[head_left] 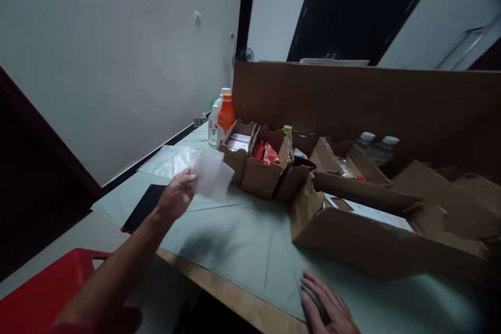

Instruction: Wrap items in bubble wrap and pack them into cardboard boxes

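A small sheet of bubble wrap hangs in the air above the tabletop, pinched by one edge in the fingers of the left hand. The grip looks light, so the sheet could slip and drop onto the pale green cover. At 3 o'clock from it stands a row of open cardboard boxes with red packets inside; a swing that way could snag a flap. At 7 o'clock lies a black phone near the tabletop edge, which a sweeping forearm could knock off. At 12 o'clock an orange bottle could tip. The right hand lies flat, fingers spread, pressing the cover at 5 o'clock.
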